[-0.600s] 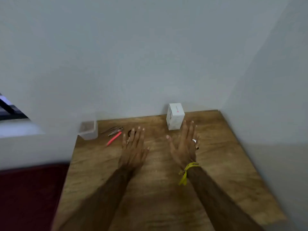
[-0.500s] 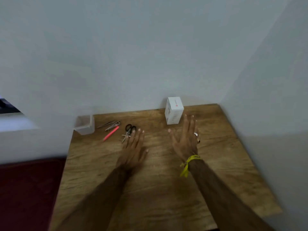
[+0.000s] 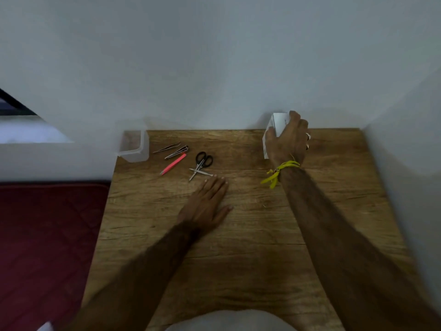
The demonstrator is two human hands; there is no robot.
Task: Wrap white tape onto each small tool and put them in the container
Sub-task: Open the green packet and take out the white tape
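Several small tools lie at the back left of the wooden table (image 3: 250,235): two metal tweezers (image 3: 175,150), a pink tool (image 3: 173,164) and black-handled scissors (image 3: 201,164). A clear plastic container (image 3: 134,146) stands at the table's back left corner. My left hand (image 3: 207,204) rests flat on the table, fingers together, just in front of the scissors, holding nothing. My right hand (image 3: 290,139), with a yellow wristband, grips a small white box (image 3: 276,126) at the back right, by the wall. No tape is visible.
White walls close in the table at the back and right. A dark red mat (image 3: 47,247) lies on the floor to the left. Something white (image 3: 229,322) shows at the bottom edge.
My right hand has moved forward from flat on the table and closed around the white box. My left hand stays flat near the scissors. The view has tilted down.
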